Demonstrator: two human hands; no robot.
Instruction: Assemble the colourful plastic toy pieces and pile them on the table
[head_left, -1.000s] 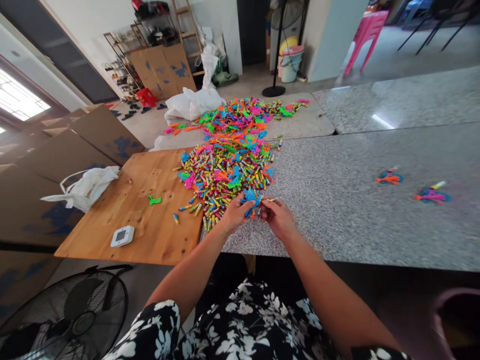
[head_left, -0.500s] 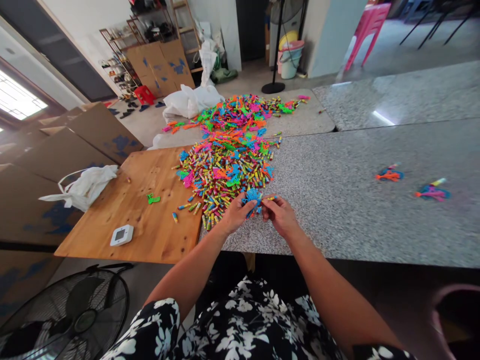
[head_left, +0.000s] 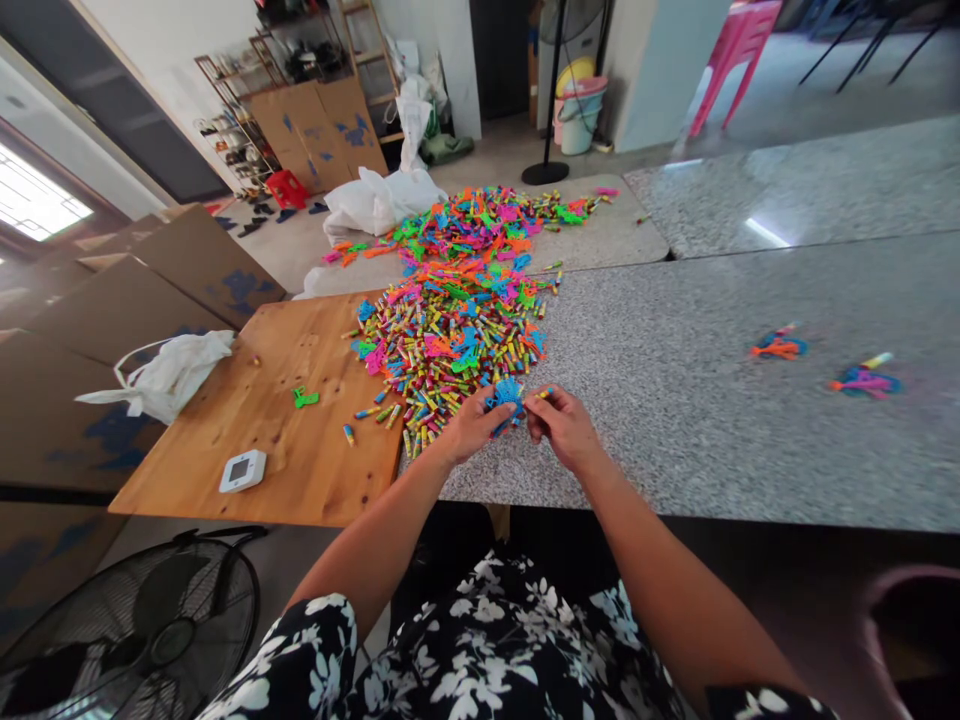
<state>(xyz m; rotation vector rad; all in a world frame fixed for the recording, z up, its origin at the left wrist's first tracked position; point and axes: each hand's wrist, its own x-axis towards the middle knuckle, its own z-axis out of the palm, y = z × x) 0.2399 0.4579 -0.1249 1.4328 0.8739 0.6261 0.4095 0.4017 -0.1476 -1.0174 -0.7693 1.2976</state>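
Between the thumb and fingers of my left hand (head_left: 471, 428) is a blue plastic toy piece (head_left: 507, 392) with a bumpy, rounded shape. My right hand (head_left: 564, 428) pinches a small tube with a yellow and blue wrapper (head_left: 546, 393), close beside the blue piece. Whether the two pieces touch is hard to tell. Just beyond my hands spreads a heap of wrapped tubes and bright plastic pieces (head_left: 450, 340). Far to the right on the granite table lie two small groups: an orange and blue one (head_left: 780, 345) and a pink and blue one with a tube (head_left: 866, 382).
A wooden board (head_left: 300, 460) at the left carries a green plastic piece (head_left: 304, 398), a white digital timer (head_left: 243, 470) and a white plastic bag (head_left: 169, 370). Cardboard boxes (head_left: 135, 290) stand beyond it. A black fan (head_left: 165, 630) is at lower left, a pink-rimmed bin (head_left: 874, 640) at lower right.
My hands stay almost in place, holding the same pieces. The right hand and its tube have shifted very slightly; the heap looks the same.
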